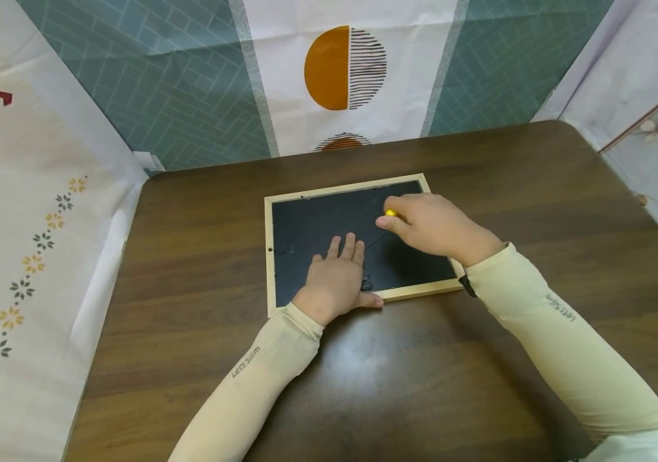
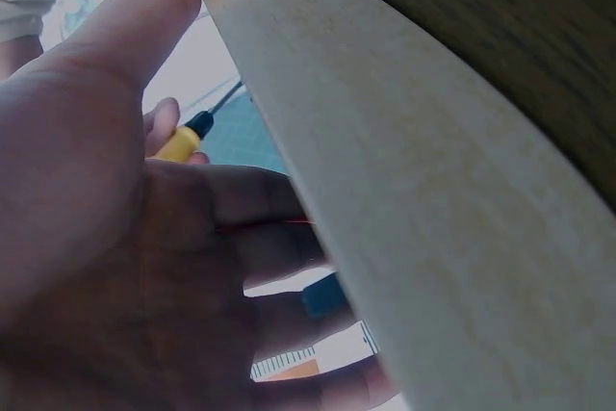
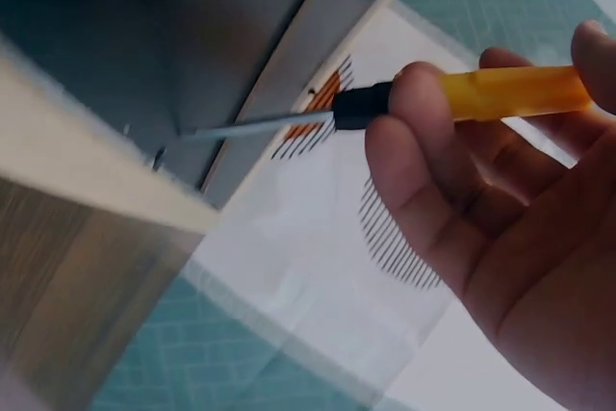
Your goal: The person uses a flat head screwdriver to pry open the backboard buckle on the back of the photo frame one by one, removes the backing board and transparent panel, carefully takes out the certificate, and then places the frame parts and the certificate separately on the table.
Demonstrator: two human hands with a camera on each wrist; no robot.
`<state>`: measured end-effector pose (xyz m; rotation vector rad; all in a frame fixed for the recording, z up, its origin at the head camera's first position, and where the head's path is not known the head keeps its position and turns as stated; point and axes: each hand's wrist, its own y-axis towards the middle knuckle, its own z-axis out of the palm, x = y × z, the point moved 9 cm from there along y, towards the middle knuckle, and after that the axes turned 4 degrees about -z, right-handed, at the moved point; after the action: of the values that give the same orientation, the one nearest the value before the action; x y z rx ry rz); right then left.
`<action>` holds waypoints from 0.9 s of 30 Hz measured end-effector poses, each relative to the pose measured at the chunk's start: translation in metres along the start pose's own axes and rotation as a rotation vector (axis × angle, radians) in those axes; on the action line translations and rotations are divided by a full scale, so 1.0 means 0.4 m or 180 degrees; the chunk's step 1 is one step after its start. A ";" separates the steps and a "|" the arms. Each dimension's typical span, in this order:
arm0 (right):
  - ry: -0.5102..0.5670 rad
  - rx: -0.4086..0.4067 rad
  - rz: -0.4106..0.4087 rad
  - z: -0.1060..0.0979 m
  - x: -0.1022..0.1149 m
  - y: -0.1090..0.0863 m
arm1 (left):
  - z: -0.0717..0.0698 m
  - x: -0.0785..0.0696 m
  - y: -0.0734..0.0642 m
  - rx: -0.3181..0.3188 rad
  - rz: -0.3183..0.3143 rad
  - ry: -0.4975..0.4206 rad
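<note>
A picture frame [image 1: 269,276] of pale wood lies back side up on the table, its black backing board [image 1: 320,221] showing. My left hand [image 1: 336,279] rests on the board near the front edge, fingers stretched out, the thumb over the wooden rim. Above the right part of the board, my right hand [image 1: 435,224] grips a screwdriver [image 3: 515,91] with a yellow handle and black collar. Its thin shaft slants down toward the board, beside the left fingertips. In the right wrist view the tip is near a small dark tab [image 3: 159,158]; whether they touch I cannot tell.
The brown wooden table [image 1: 202,224] extends around the frame on all sides. A patterned cloth [image 1: 190,83] hangs behind its far edge. White hangings stand at the left [image 1: 46,212] and right [image 1: 641,128].
</note>
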<state>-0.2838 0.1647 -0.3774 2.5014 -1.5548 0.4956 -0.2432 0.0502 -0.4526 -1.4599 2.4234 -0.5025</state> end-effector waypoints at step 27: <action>-0.0755 -0.0231 0.0781 0.123 0.060 0.036 | 0.001 -0.008 -0.010 -0.0018 0.0027 -0.0112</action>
<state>-0.2772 0.1234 -0.4153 2.3989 -1.9427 0.1704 -0.2382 0.0513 -0.4512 -1.4481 2.4048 -0.4644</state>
